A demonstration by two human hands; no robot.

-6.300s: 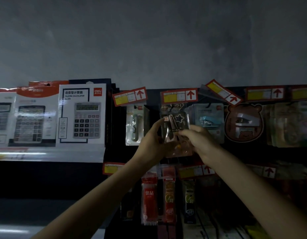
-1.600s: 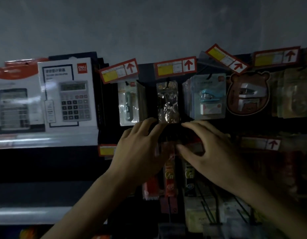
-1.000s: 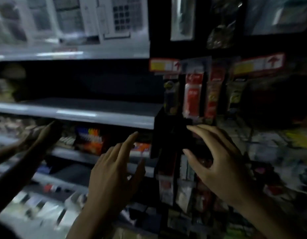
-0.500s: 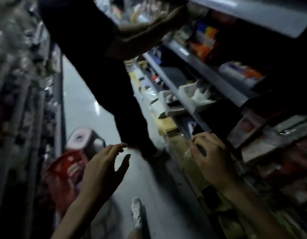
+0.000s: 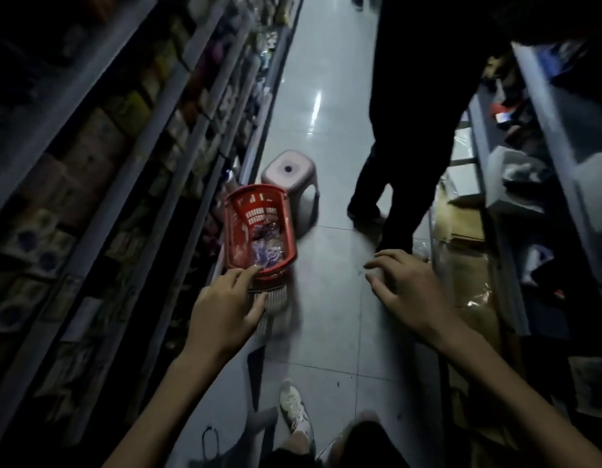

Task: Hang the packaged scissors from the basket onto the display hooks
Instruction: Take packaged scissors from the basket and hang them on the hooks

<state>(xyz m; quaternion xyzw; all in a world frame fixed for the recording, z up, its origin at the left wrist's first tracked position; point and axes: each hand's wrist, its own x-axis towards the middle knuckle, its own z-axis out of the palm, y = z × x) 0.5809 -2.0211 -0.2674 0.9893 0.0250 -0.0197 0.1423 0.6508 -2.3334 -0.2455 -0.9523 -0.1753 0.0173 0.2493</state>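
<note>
Neither hand grips anything: the left hand (image 5: 225,309) is held with fingers relaxed and extended, their tips at the near rim of the red basket (image 5: 230,231), while the right hand (image 5: 406,292) hovers with fingers spread over the floor, well apart from the basket on its right. The packaged scissors (image 5: 267,253) lie loose in the near half of the basket, just beyond the left fingertips; the basket's long axis runs away from the person along the aisle. The left hand is judged the nearer for the pick, and a pink stool (image 5: 287,168) stands just behind the basket.
</note>
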